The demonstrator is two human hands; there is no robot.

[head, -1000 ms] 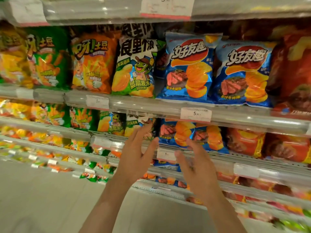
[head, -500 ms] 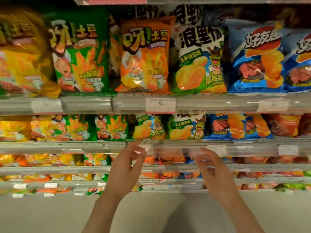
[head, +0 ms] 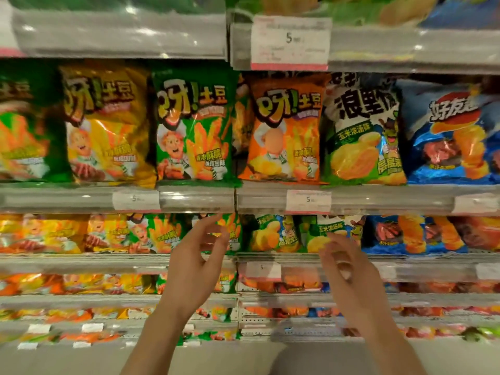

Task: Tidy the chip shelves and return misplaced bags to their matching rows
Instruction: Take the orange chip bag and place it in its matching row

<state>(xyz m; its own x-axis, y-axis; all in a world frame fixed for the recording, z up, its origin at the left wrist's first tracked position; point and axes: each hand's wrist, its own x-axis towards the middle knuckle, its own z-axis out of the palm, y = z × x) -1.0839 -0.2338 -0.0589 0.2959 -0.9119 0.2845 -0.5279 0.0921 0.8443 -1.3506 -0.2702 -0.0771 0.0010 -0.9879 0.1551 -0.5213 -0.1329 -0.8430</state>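
Chip bags fill the shelves. On the shelf at eye level stand a yellow bag (head: 105, 125), a green bag (head: 193, 131), an orange bag (head: 284, 133), a green-and-white bag (head: 362, 136) and a blue bag (head: 449, 136). On the shelf below, smaller green bags (head: 162, 234) and green-and-white bags (head: 273, 234) stand in rows. My left hand (head: 194, 269) is raised in front of the lower green bags, fingers apart and curled, holding nothing. My right hand (head: 349, 272) hangs beside it before the green-and-white bags, also empty, blurred.
Clear shelf rails with white price tags (head: 308, 201) run along each shelf front. A big price tag (head: 289, 41) hangs on the top rail. More bags fill the lower shelves (head: 81, 285). Pale floor (head: 67, 361) lies beneath.
The view has shifted left and closer to the shelves. Both hands stay raised and empty, and have risen slightly toward the second shelf with fingers more curled.
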